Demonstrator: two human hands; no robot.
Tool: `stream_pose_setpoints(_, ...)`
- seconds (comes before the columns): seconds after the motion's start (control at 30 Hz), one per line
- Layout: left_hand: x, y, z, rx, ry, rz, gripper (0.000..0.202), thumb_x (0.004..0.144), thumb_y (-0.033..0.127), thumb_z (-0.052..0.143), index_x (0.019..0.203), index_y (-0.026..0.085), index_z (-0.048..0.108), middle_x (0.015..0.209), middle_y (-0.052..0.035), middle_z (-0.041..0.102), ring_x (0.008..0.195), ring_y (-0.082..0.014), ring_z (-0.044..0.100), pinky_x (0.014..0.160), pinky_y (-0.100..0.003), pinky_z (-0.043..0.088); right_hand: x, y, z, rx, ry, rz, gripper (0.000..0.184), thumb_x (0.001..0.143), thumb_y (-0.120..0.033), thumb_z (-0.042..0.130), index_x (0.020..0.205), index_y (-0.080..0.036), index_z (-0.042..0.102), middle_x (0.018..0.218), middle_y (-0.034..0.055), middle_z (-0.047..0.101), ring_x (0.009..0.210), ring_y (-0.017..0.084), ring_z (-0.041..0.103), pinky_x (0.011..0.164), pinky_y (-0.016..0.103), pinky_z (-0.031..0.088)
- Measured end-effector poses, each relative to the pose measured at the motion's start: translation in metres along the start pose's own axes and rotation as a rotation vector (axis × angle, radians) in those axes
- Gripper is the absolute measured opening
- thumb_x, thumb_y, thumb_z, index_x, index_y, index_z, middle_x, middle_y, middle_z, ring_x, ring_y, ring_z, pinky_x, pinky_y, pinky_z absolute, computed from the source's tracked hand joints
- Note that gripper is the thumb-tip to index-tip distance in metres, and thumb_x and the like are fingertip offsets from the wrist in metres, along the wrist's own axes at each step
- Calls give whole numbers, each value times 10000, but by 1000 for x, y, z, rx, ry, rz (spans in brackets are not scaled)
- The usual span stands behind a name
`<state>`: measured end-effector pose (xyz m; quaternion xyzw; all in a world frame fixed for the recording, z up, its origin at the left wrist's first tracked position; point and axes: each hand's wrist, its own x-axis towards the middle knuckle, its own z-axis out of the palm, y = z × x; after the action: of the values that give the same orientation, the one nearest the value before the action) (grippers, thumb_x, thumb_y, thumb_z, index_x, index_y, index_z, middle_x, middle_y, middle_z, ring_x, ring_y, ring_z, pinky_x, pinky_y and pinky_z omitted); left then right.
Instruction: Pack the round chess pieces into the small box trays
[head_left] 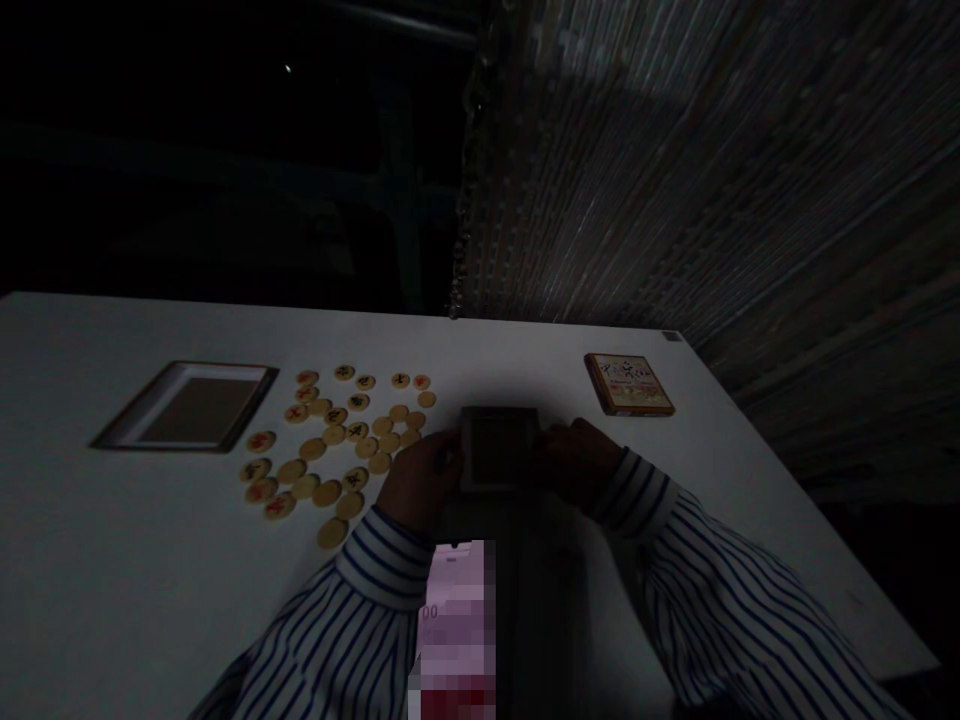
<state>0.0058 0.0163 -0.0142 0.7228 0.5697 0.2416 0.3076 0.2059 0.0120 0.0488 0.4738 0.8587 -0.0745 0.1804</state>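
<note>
In deep shadow, a small dark rectangular box (500, 450) with a paler rim sits between my two hands. My left hand (420, 478) closes on its left edge, and my right hand (576, 458) grips the right edge. Most fingertips are lost in the dark, and I cannot tell whether the box touches the table. Left of my left hand, round Chinese chess pieces (328, 492) lie scattered, some with red or black characters facing up and others blank side up.
A shallow open box (259, 392) lies at the left of the white table (112, 560). A flat box with Chinese lettering (630, 385) rests at the right. A lit phone screen (454, 610), partly pixelated, is near my left sleeve. Strand curtains (615, 200) hang behind the table.
</note>
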Motion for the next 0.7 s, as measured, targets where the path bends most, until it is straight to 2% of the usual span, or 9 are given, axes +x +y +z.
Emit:
stream_pose_setpoints(0.33, 0, 2, -2, 6, -11, -19, 347, 740, 238, 454, 1059, 181, 577, 994, -43, 651, 920, -184, 593, 815, -289, 450, 1, -2, 4, 3, 0, -12, 179, 796, -207, 472, 867, -246, 632, 961, 53, 614, 900, 195, 527, 696, 319, 317)
stream_pose_setpoints(0.47, 0, 1, -1, 12, -16, 14, 344, 752, 246, 441, 1065, 192, 574, 1006, -36, 647, 915, -176, 595, 815, -284, 449, 2, -3, 4, 4, -23, -5, 202, 804, -214, 447, 881, -248, 631, 973, 60, 610, 905, 198, 528, 705, 329, 319)
stream_pose_setpoints(0.7, 0, 3, -2, 48, -3, -9, 353, 744, 236, 444, 1070, 193, 574, 996, -32, 652, 911, -176, 598, 816, -281, 451, 3, -3, 3, 5, -73, -6, 204, 802, -224, 444, 883, -262, 628, 966, 45, 615, 919, 211, 524, 711, 339, 325)
